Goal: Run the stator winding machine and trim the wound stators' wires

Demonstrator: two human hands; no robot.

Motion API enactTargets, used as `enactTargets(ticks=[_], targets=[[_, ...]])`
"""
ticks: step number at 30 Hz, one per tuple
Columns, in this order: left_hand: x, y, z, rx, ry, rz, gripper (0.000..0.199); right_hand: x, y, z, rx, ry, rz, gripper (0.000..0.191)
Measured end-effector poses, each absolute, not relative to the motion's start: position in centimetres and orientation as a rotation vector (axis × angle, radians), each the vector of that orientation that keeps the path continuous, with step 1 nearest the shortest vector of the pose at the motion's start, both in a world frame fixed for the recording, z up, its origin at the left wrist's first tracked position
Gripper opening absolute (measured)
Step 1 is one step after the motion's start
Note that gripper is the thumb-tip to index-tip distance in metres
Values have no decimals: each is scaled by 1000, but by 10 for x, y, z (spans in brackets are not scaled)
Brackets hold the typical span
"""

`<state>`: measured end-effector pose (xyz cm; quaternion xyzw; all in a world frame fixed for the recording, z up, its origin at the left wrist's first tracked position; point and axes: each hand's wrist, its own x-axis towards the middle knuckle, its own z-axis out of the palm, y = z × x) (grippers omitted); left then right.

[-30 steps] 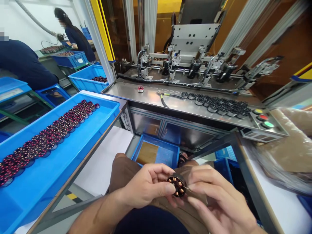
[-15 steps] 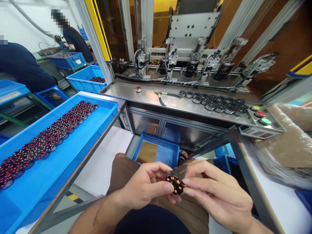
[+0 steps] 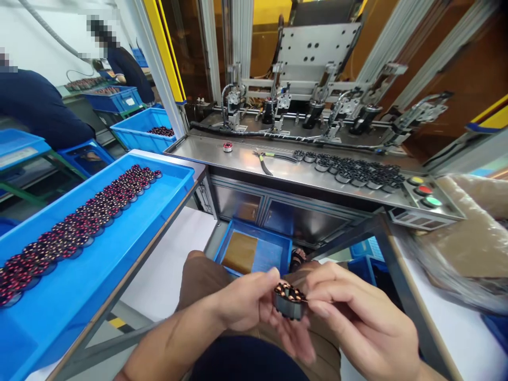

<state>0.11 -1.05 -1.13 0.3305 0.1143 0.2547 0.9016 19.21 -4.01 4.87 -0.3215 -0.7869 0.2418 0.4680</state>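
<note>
Below the steel machine ledge, over brown trousers, a copper-wound stator sits in the left hand, coils facing up. That hand is curled about the stator's left side and underside, its thumb raised by the rim, so the hold looks light; a hard pull from the other side could twist the stator or slip it free. The right hand pinches thumb and forefinger on a thin wire end at the stator's right edge; the strand is too fine to tell for certain how it leaves the coil. Too sharp a bend or too strong a tug could scrape its coating, snap it or loosen a turn.

On the ledge's middle, cutting pliers lie with handles spread, just beside black stator cores crowding its right half; a careless reach could knock the nearest core. A lone red-wound stator stands on the ledge's left part, where a sweeping arm could tip it. Lower, left of the ledge, a blue tray holds closely packed wound stators; a stray wire there could snag a neighbour.
</note>
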Motion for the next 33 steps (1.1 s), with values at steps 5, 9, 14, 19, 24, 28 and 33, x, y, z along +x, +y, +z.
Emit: enactTargets(ticks=[5,9,14,19,24,28,33], targets=[[2,-14,-14,738,194,649,34,192,-43,50,-877,-1911,506,17],[-2,-16,2,747,255,941,38,186,-47,49,-1053,-1780,428,14],[-3,-8,4,671,276,1011,39,183,-45,50,-910,-1789,590,16],[-1,-4,-11,715,190,413,66,189,-42,50,-803,-1898,613,21],[-5,-11,-2,808,286,739,32,186,-43,53,-924,-1839,466,16],[-7,-12,9,773,291,1068,36,180,-42,53,-990,-1744,472,15],[-3,-9,-1,725,327,759,50,182,-37,48,-818,-1792,591,14]])
